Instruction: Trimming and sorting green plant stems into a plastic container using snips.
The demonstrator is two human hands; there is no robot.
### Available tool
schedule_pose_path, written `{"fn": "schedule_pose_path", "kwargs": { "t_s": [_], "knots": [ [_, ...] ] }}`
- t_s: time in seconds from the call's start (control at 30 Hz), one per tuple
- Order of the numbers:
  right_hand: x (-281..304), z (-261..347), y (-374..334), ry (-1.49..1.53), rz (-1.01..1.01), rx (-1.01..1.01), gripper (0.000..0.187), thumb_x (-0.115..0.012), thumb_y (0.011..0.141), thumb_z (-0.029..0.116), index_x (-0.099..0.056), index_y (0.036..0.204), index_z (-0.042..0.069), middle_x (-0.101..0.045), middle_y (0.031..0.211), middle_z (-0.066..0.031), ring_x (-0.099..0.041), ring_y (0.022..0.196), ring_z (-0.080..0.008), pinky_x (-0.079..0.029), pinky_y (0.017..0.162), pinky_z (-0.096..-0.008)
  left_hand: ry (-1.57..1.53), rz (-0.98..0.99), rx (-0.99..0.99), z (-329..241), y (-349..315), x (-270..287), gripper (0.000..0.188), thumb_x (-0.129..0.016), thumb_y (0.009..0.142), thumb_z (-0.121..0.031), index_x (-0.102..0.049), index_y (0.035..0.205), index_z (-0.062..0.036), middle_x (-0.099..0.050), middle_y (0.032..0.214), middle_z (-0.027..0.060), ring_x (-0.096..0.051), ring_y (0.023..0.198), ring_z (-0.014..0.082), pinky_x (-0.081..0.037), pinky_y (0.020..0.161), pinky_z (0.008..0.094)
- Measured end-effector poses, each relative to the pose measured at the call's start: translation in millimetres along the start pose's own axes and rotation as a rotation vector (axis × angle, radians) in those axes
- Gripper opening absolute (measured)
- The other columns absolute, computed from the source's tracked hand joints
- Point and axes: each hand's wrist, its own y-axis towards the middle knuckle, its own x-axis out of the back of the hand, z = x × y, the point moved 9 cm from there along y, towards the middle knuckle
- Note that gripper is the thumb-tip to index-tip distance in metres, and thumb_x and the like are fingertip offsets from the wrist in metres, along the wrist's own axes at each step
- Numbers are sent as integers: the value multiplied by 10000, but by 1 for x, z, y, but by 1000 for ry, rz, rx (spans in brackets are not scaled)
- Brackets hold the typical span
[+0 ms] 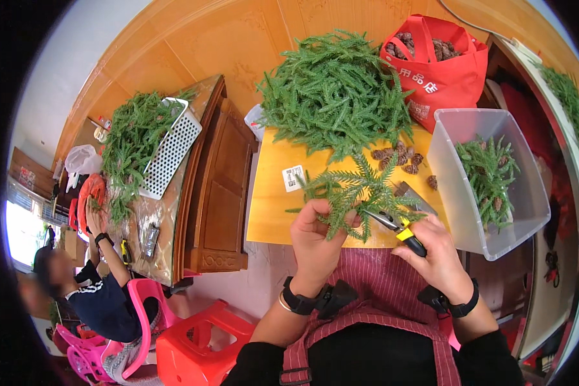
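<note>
My left hand (315, 241) pinches a green artificial pine sprig (367, 183) above the table's front edge. In my right hand (434, 251) are pliers (406, 235) with yellow and black handles. Their jaws reach into the middle of the sprig; what exactly they grip is hidden by the needles. Behind the sprig lie several brown pine cones (410, 159), and a big heap of loose pine sprigs (334, 90) covers the back of the table. A small white printed card (294, 178) rests left of the sprig.
At right stands a clear plastic bin (441, 164) with sprigs inside. Behind it, a red bag (453, 80) holds pine cones. Left, a co-worker (106, 302) sits at another table with a white perforated basket (174, 151). A red stool (196, 354) stands between us.
</note>
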Motion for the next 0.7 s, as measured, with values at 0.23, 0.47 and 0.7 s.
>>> {"fn": "schedule_pose_path", "kwargs": {
  "t_s": [0.23, 0.47, 0.7],
  "knots": [
    [-1, -1, -1, -9, -49, 28, 298, -717, 669, 165, -490, 752, -9, -528, 795, -163, -506, 921, -364, -421, 757, -405, -86, 14, 123, 8, 0, 0, 106, -544, 798, 60, -510, 881, 5, -604, 844, 85, -564, 679, 136, -473, 625, 265],
    [0, -3, 3, -121, -34, 78, 315, -720, 668, 189, -490, 749, -11, -526, 846, -173, -507, 899, -356, -426, 748, -399, -306, -41, 381, 18, 0, -7, 107, -540, 806, 40, -523, 892, -21, -568, 828, 34, -548, 686, 137, -463, 609, 266],
    [6, -2, 8, -182, -34, 133, 295, -721, 657, 203, -533, 780, 11, -515, 767, -136, -508, 871, -332, -431, 759, -396, -528, 35, 521, 36, -6, -6, 136, -551, 816, 11, -517, 928, -59, -540, 809, 15, -537, 685, 133, -452, 617, 246]
  ]
}}
